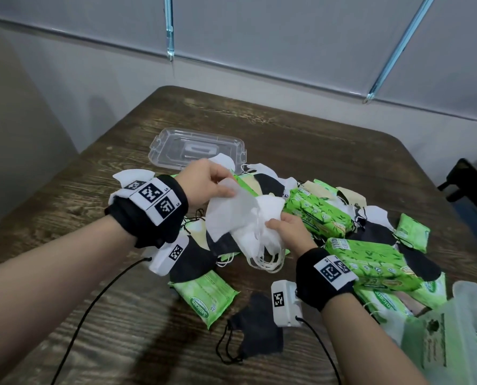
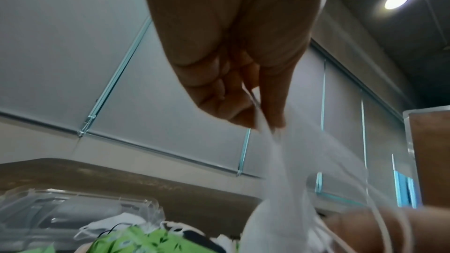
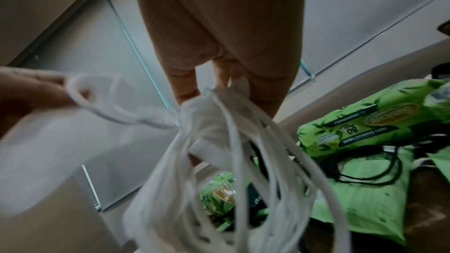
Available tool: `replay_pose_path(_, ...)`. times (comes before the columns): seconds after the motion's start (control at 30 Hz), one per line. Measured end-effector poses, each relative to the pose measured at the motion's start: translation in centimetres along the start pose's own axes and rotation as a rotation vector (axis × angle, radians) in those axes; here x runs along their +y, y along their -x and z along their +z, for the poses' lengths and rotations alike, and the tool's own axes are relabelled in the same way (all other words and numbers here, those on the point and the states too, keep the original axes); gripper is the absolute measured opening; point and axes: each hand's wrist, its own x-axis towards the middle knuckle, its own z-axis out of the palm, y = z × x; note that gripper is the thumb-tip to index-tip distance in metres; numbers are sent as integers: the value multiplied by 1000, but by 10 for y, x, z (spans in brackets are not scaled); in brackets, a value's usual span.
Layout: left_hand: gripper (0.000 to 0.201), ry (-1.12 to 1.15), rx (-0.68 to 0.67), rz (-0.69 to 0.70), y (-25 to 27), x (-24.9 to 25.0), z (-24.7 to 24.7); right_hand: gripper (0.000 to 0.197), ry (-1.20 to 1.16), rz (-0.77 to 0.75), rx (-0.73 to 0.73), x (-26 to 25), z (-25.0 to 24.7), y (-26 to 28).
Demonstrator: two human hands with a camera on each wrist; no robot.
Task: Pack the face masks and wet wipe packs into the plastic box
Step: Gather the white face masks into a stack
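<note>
My left hand (image 1: pixel 208 181) pinches the top edge of one white mask (image 1: pixel 231 215) between thumb and fingers, and my right hand (image 1: pixel 288 227), just below and to its right, grips a bunch of white masks (image 1: pixel 262 234) whose ear loops (image 3: pixel 255 161) dangle under my palm. To do this well I should lay the single mask flat against the bunch, edges lined up, and tuck the loops in before carrying the stack, since loose loops could snag on the pile.

Under both hands lie more masks and green wipe packs (image 1: pixel 315 215) on the table (image 1: pixel 92 315). The plastic box (image 1: pixel 454 334) sits beyond my right wrist, near me, with packs already inside; its clear lid (image 1: pixel 195 147) lies past my left hand.
</note>
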Motion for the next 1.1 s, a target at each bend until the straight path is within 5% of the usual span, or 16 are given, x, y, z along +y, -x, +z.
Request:
replay_pose_path(0.2,42,205,-119,263,6,15,-7,36,-196,112,-149,15,3,9)
replay_pose_path(0.3,45,78,-257,198,6,-1,2,17,-182,92,-166,7,3,12)
replay_pose_path(0.4,32,-122,-334,118,7,-16,15,35,-197,47,-202,-1,3,14)
replay_pose_path(0.57,15,-169,-260,-12,3,-26,21,26,-178,17,-221,-7,5,15)
replay_pose_path(0.73,30,-127,-140,-65,-1,-19,20,24,-223,-6,-221,-8,10,13)
replay_pose_path(0.9,40,-127,112,22,0,-19,34,27,-284,-40,-260,-14,14,15)
replay_pose_path(1.1,56,-156,88,215,-3,-19,39,26,-271,-56,-266,-15,15,18)
